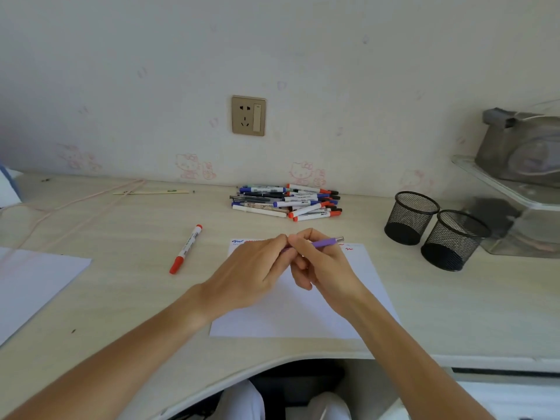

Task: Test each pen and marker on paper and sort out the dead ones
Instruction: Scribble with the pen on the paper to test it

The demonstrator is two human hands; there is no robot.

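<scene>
2 hands (251,268) (321,262) on purple pen (325,243)

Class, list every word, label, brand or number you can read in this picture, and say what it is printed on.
None can be read.
Red-capped white marker lying alone on the desk: barrel label too blurred.
Pile of white markers and pens by the wall: barrel print too small.
White test paper: only blue and red scribbles, no words.

Both hands, left hand (254,268) and right hand (321,262), pinch a purple pen (325,243) above the paper (291,313).
</scene>
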